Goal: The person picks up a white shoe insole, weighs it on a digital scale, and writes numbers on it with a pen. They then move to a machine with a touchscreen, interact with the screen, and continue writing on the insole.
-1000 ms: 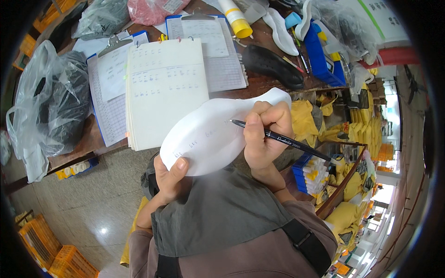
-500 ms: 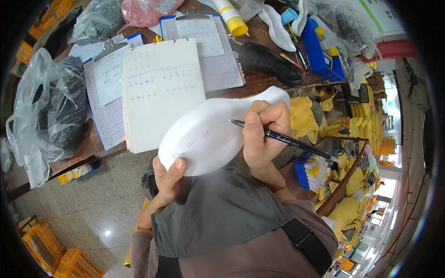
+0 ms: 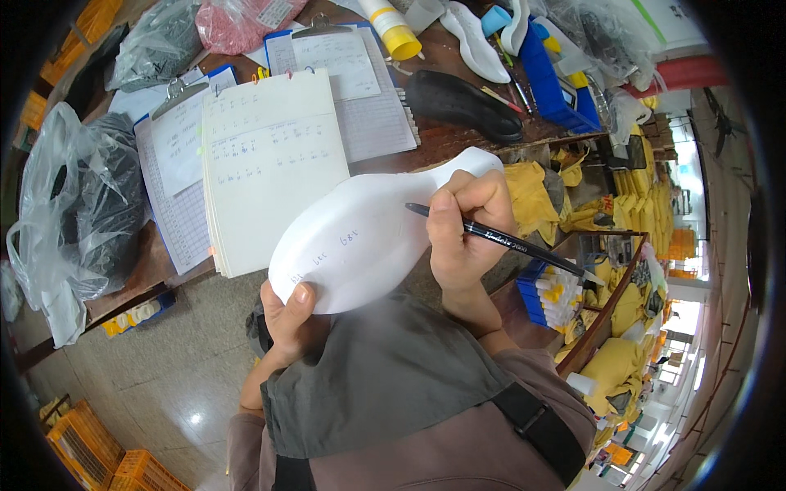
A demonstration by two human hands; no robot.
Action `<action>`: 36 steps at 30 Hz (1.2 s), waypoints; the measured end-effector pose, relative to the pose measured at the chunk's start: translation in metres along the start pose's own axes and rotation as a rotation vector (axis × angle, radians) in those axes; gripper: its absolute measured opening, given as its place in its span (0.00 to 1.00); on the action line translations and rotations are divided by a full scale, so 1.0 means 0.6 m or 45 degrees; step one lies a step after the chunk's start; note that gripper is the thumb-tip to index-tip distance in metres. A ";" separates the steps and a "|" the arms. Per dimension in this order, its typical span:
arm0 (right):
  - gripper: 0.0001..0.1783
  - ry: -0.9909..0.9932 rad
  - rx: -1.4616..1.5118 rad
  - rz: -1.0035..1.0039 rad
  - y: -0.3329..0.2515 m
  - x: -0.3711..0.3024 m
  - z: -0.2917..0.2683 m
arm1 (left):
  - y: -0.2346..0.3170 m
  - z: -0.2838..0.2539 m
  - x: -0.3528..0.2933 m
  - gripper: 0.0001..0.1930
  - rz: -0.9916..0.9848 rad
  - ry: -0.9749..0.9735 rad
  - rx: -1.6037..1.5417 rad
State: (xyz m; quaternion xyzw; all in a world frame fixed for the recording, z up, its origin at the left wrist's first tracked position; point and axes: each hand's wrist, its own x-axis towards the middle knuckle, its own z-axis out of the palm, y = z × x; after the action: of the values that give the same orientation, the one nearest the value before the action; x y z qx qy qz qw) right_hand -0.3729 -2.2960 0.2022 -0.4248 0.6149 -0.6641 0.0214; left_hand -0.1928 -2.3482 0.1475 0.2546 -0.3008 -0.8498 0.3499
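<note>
Near the table's [image 3: 536, 142] front edge, the left hand [image 3: 286, 322] grips a white piece [image 3: 360, 221] by its wide end, thumb on top; the right hand [image 3: 470, 233], fingers curled, holds 1 black pen [image 3: 524, 245] over it.

The moulded piece [image 3: 360, 233] is white, the pen [image 3: 530, 252] black, the clipboard sheet [image 3: 372, 127] grid-lined.

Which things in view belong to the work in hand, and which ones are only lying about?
In hand: white sole-shaped piece, held by the left hand; black pen, held by the right hand.

Apparently lying about: notebook, clipboards, black shoe-shaped form, blue bin.
</note>
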 end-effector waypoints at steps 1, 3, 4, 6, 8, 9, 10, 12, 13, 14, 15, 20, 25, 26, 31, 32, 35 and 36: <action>0.14 0.000 0.005 0.008 0.000 0.000 0.001 | 0.001 0.000 0.000 0.38 0.010 0.013 0.048; 0.14 -0.014 -0.024 -0.038 0.000 0.002 0.001 | 0.001 -0.001 0.001 0.39 -0.010 0.008 0.044; 0.14 -0.022 -0.039 -0.063 0.000 0.003 0.000 | 0.001 -0.001 0.002 0.39 0.003 0.019 0.074; 0.14 -0.007 -0.021 -0.033 0.000 0.003 -0.001 | 0.000 -0.002 0.002 0.39 -0.003 0.016 0.072; 0.14 -0.008 -0.019 -0.025 0.000 0.003 -0.003 | 0.000 -0.002 0.002 0.39 -0.003 0.013 0.068; 0.14 -0.015 -0.028 -0.031 0.000 0.003 -0.004 | 0.000 -0.002 0.002 0.40 -0.004 0.011 0.069; 0.15 -0.008 -0.034 -0.040 0.000 0.003 -0.004 | 0.000 -0.002 0.002 0.40 -0.005 0.009 0.068; 0.15 0.030 0.016 -0.051 0.002 0.003 -0.001 | 0.000 -0.002 0.004 0.40 -0.007 0.003 0.069; 0.15 0.048 0.042 -0.061 0.002 0.004 0.000 | 0.001 -0.002 0.003 0.40 -0.007 0.004 0.069; 0.15 0.042 0.028 -0.065 0.003 0.005 0.001 | 0.001 -0.002 0.004 0.40 -0.008 0.003 0.071; 0.15 0.029 0.013 -0.070 0.003 0.005 0.001 | 0.001 -0.001 0.003 0.40 -0.013 -0.006 0.048; 0.14 0.022 0.006 -0.068 0.004 0.006 0.004 | 0.003 -0.001 0.004 0.35 0.055 -0.063 -0.051; 0.14 0.003 -0.021 -0.094 0.008 0.007 0.003 | 0.005 -0.001 0.006 0.32 0.094 -0.102 -0.102; 0.14 0.006 0.010 -0.075 0.008 0.006 0.004 | 0.004 0.000 0.007 0.32 0.099 -0.103 -0.106; 0.14 0.053 0.087 0.002 0.009 0.003 0.006 | 0.003 0.004 0.005 0.44 0.004 0.063 0.091; 0.14 0.053 0.081 -0.006 0.009 0.003 0.006 | 0.004 0.004 0.005 0.44 -0.005 0.066 0.094; 0.15 0.050 0.067 -0.024 0.011 0.004 0.005 | 0.005 0.005 0.006 0.45 -0.025 0.062 0.100; 0.15 0.046 0.066 -0.025 0.011 0.005 0.004 | 0.006 0.005 0.006 0.45 -0.043 0.056 0.087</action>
State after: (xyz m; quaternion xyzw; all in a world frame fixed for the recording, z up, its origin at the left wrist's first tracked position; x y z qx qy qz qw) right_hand -0.3763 -2.3012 0.1979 -0.4179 0.5935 -0.6876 0.0149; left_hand -0.1955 -2.3517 0.1511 0.2903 -0.3176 -0.8389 0.3332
